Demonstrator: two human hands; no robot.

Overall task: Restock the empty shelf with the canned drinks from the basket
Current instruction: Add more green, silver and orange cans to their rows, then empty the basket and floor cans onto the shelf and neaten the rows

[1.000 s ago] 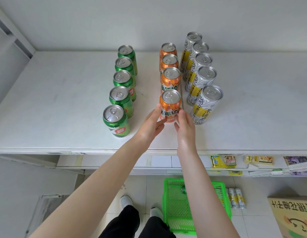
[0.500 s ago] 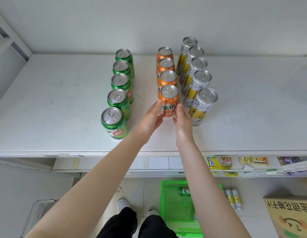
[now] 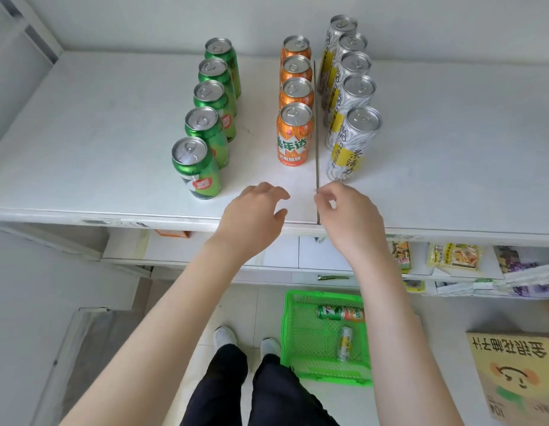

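Half a second ago both hands were pinching the front orange can (image 3: 294,136) at its sides. Now they have let go and pulled back to the near edge of the shelf (image 3: 98,133). The left hand (image 3: 251,216) and right hand (image 3: 350,216) hover there side by side, apart from each other and from the can. Their fingers are loosely curled and they hold nothing.

The orange can stands upright on its own, nearest in a middle row of four. The green row (image 3: 202,167) to its left has five cans, and so does the silver row (image 3: 350,142) to its right. The orange can lines up with those behind it, just left of the seam in the shelf.

So this placement looks finished, and the orange row is one can short of its neighbours. The basket (image 3: 287,333) on the floor, below and to the right of the feet, is not empty. A silver can (image 3: 345,342) lies in it. Farther back lies a green can (image 3: 330,313), with what may be an orange one end to end at its right, though it is too small to be sure.

The likely next step is to reach down to the basket. An orange can would fill the free spot in front of the middle row.
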